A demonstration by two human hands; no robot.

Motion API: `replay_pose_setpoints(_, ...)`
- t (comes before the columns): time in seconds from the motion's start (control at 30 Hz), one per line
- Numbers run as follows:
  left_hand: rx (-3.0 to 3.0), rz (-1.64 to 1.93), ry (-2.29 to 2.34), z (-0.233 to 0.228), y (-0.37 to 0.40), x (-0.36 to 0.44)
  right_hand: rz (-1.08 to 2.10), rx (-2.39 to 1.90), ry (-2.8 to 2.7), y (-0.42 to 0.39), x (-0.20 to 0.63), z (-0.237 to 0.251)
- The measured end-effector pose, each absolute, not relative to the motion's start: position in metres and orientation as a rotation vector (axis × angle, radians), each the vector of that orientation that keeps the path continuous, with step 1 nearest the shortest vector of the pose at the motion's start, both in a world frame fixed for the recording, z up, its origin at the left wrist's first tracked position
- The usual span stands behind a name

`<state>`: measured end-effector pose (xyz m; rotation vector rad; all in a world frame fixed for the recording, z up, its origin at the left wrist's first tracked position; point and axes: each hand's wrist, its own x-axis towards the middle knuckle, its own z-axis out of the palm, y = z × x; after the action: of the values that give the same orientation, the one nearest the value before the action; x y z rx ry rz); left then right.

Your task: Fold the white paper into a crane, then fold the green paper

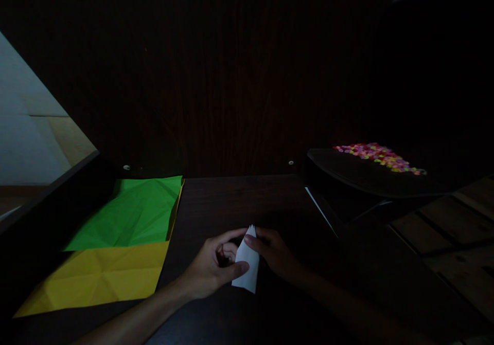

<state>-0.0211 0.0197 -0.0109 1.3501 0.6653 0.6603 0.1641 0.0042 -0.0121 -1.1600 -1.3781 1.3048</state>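
Observation:
A small piece of folded white paper (248, 265), narrowing to a layered point at its top, is held between both hands above the dark tabletop. My left hand (216, 265) grips it from the left, thumb flat on its front face and fingers curled behind. From the right, my right hand (276, 255) pinches the upper part, its thumb near the pointed end. The fingers behind the paper are partly hidden.
To the left lie a creased green sheet (135, 211) and a creased yellow sheet (104, 278), overlapping. A dark upright panel (231, 77) closes off the back of the tabletop (216, 206). At right, a dark rounded surface (347, 173) bears small colourful pieces (380, 156).

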Motion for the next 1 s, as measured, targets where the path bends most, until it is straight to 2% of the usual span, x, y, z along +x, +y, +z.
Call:
replay_pose_setpoints(0.5,1.353,0.64,0.68,-0.0067,0.022,-0.0159,1.053,-1.259,-1.326,0.0022,0.1626,-0.0097)
replay_pose_setpoints(0.87,1.345,0.656,0.717,-0.0059,0.0239,-0.019,1.172,-1.236,-1.45,-0.0001,0.1628,-0.0104)
replay_pose_setpoints(1.0,1.392,0.665,0.726,-0.0057,0.0246,-0.0194,1.101,-1.296,-1.555,-0.0045,0.1632,-0.0113)
